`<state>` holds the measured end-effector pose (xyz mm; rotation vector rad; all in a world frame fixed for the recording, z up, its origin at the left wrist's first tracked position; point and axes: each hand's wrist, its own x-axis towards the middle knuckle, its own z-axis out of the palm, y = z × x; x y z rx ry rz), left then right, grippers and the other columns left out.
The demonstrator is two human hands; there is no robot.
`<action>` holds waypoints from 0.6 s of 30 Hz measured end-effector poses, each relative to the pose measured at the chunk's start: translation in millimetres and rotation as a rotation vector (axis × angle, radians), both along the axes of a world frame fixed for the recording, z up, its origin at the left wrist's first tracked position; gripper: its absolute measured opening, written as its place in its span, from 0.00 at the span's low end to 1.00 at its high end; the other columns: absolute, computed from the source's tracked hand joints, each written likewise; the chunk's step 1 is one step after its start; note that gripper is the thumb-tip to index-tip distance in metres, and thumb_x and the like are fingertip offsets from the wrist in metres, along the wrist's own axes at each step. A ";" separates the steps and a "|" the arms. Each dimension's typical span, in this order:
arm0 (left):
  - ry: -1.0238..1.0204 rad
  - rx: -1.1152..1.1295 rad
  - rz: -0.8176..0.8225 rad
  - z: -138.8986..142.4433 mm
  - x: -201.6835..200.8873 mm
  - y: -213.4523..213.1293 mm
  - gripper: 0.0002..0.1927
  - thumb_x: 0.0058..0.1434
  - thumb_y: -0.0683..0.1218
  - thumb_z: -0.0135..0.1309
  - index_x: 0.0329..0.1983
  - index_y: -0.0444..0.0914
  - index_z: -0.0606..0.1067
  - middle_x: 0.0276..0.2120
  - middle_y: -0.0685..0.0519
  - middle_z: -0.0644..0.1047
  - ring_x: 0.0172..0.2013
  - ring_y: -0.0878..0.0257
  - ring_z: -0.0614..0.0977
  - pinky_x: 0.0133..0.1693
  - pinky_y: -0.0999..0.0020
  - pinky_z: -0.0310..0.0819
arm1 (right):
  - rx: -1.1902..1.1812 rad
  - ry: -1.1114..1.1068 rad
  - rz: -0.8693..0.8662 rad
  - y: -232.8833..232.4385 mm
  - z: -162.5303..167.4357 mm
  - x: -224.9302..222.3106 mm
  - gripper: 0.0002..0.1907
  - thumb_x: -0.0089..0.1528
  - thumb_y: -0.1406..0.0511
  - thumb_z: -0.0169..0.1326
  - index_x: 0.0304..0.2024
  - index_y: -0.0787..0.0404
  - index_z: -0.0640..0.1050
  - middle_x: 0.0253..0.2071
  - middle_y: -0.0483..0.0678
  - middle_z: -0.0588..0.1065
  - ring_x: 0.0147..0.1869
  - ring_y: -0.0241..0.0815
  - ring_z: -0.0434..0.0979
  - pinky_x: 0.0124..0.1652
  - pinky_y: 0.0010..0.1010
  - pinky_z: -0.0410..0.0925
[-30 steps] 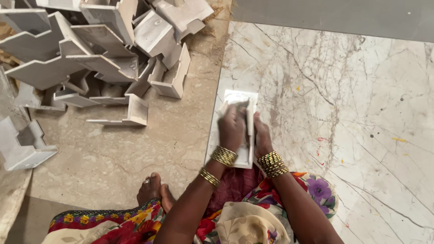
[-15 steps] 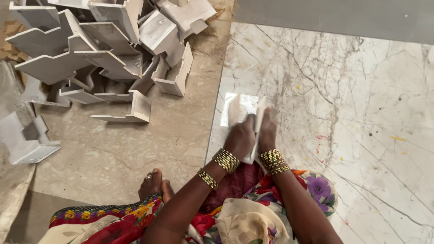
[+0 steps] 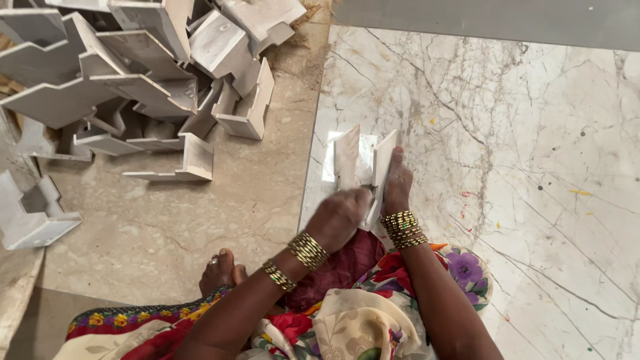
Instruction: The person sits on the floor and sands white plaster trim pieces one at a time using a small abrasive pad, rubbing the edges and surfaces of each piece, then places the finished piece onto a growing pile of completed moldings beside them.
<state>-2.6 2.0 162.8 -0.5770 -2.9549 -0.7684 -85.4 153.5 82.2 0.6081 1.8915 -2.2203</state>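
A white stone piece [image 3: 348, 155] with two upright side walls stands on the polished veined marble slab [image 3: 533, 173], just in front of my knees. My right hand [image 3: 398, 185] lies along its right wall, fingers stretched forward and gripping it. At the near end of the piece, by the left wall, my left hand [image 3: 339, 217] is curled into a blurred fist. Gold bangles sit on both wrists.
A heap of similar white stone pieces [image 3: 153, 80] fills the upper left on the beige floor [image 3: 167, 227]. One L-shaped piece [image 3: 193, 160] lies apart, another at the far left [image 3: 33, 223]. My bare foot [image 3: 223, 267] rests beside the slab's left edge. A grey strip [image 3: 487, 17] borders the slab's far side.
The piece lay flatter under both hands a second ago; now its two walls stand up. My left hand has pulled back toward my body, and the right has slid along the right wall.
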 end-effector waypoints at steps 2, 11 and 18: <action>0.095 0.055 -0.087 -26.3 3.7 4.3 0.08 0.66 0.37 0.48 0.48 0.31 0.69 0.36 0.39 0.79 0.37 0.47 0.83 0.38 0.57 0.81 | -0.002 0.086 0.003 0.5 -2.0 2.3 0.38 0.71 0.38 0.41 0.24 0.60 0.72 0.20 0.43 0.68 0.21 0.32 0.64 0.20 0.27 0.60; -0.070 0.129 -0.115 -69.1 -13.3 1.0 0.25 0.58 0.35 0.49 0.60 0.29 0.65 0.41 0.34 0.78 0.42 0.41 0.80 0.43 0.51 0.77 | -0.019 0.181 0.090 -0.9 -9.9 7.9 0.37 0.70 0.39 0.37 0.26 0.62 0.77 0.22 0.43 0.74 0.23 0.33 0.71 0.24 0.25 0.66; -0.283 -0.390 -0.352 -39.7 -35.7 9.8 0.06 0.63 0.41 0.52 0.35 0.37 0.79 0.35 0.44 0.79 0.39 0.52 0.82 0.58 0.45 0.66 | 0.267 0.181 0.131 -3.6 5.4 9.9 0.40 0.69 0.38 0.29 0.21 0.59 0.73 0.16 0.43 0.69 0.19 0.34 0.67 0.19 0.28 0.62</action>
